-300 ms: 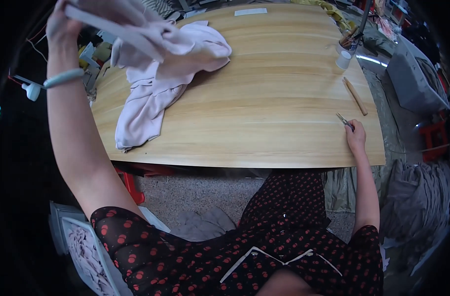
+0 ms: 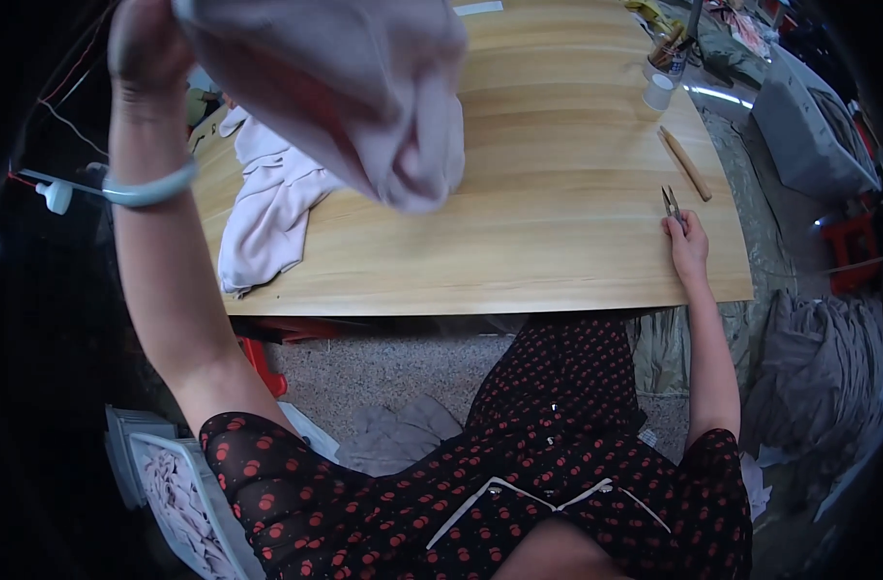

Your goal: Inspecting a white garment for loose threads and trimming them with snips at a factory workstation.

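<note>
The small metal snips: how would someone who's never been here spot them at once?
Find the pale wooden table, then the person's right hand at its right side. The snips poke out of that hand, away from the person. Unlike the brown stick lying just beyond, they have two pointed metal blades.

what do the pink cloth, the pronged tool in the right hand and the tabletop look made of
Pink cloth: soft, matte fabric, perhaps knit; it drapes in rounded folds. Pronged tool in the right hand: probably metal, judging by its thin, greyish prongs. Tabletop: smooth wood or wood-look laminate; light grain streaks cross it.
</note>
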A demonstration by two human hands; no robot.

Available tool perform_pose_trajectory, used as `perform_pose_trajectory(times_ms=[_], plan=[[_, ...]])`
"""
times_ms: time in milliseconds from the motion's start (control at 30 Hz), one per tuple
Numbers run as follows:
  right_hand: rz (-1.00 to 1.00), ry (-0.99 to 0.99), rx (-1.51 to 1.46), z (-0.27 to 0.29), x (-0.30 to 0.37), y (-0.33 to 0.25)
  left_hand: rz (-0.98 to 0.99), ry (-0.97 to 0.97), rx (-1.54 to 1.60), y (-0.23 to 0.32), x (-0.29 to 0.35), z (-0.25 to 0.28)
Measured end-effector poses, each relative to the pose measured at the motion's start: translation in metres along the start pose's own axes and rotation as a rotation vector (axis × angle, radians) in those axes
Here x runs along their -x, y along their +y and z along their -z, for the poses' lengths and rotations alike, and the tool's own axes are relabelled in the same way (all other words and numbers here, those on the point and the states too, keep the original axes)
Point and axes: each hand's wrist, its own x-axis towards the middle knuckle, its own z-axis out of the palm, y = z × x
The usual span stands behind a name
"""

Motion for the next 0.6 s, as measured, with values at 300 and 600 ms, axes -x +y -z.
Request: perform_pose_trajectory(times_ms=[300, 600], plan=[[-0.208, -0.145, -0.406, 0.001, 0.03, -0.029, 1.157, -0.117, -0.333, -0.251, 0.214, -0.036], [-0.232, -0.214, -0.455, -0.031, 0.052, -0.044, 0.787, -0.371, -0.779, -0.228, 0.162, -0.084]])
